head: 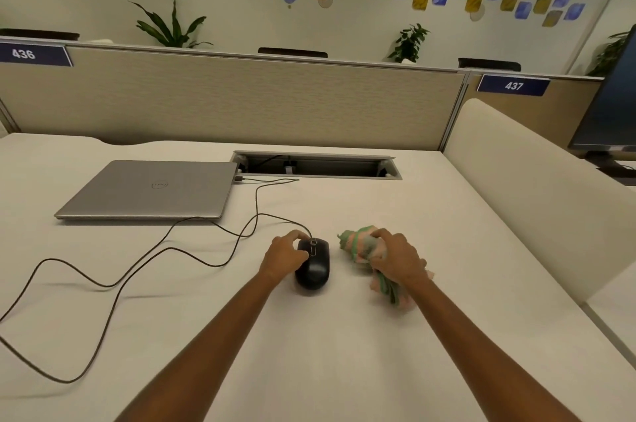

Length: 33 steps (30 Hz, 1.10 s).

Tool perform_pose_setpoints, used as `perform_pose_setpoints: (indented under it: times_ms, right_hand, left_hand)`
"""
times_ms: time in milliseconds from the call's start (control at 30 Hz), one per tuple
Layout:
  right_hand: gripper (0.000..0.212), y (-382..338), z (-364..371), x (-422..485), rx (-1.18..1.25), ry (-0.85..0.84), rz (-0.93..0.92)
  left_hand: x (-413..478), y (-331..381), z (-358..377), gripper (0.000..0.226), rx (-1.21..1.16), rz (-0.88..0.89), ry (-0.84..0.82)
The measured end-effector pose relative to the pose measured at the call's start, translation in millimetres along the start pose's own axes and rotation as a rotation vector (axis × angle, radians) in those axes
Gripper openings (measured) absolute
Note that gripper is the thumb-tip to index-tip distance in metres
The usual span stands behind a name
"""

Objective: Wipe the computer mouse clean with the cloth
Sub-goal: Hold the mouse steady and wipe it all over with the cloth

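Black and shiny, the mouse [313, 265] sits on the counter [344, 352]. Left hand [284, 254] curls its grip round the mouse's side. Right hand [399, 258] squeezes the bunched pink-green cloth [358, 246].

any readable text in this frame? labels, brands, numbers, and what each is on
"436": white digits on the dark blue sign on the partition, far left.
"437": white digits on the dark blue sign on the partition, right.
Round logo on the closed laptop lid: too small and faint to read.
Mouse and cloth: no text visible.
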State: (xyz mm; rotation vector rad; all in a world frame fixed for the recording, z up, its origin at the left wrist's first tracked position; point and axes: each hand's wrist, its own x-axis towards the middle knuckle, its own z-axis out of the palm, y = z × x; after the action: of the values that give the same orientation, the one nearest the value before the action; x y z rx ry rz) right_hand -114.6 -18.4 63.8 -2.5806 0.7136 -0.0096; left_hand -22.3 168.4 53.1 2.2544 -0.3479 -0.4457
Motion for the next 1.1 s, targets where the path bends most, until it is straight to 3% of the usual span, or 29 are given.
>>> perform_pose_setpoints:
  times_ms: [100,167,300,600,700,767,933,1100]
  right_hand:
    - [0.048,-12,-3,-13,0.186,0.035,-0.104]
    - [0.050,-26,1,-24,0.171,0.069,-0.206]
    - [0.054,-46,18,-46,-0.100,0.090,-0.390]
    - [0.074,-35,36,-74,-0.539,0.081,-0.594]
    - [0.055,-33,35,-85,-0.671,0.106,-0.660]
    - [0.048,-34,30,-92,-0.632,0.052,-0.677]
    - [0.039,-16,0,-79,-0.378,-0.058,-0.449]
    - [0.038,9,-36,-41,-0.048,-0.003,-0.135]
  left_hand:
    - [-2,2,-5,0.036,-0.022,0.021,-0.045]
    - [-2,3,-8,0.041,-0.001,0.020,-0.078]
    - [-2,2,-14,0.039,0.079,0.059,-0.103]
    - [-1,-4,-20,0.054,0.355,0.182,-0.105]
    - [-4,0,-22,0.061,0.476,0.194,-0.098]
    - [-6,-1,-23,0.065,0.502,0.204,-0.107]
    - [-3,-6,-25,0.070,0.464,0.214,-0.172]
    - [1,-7,-25,0.069,0.337,0.224,-0.181]
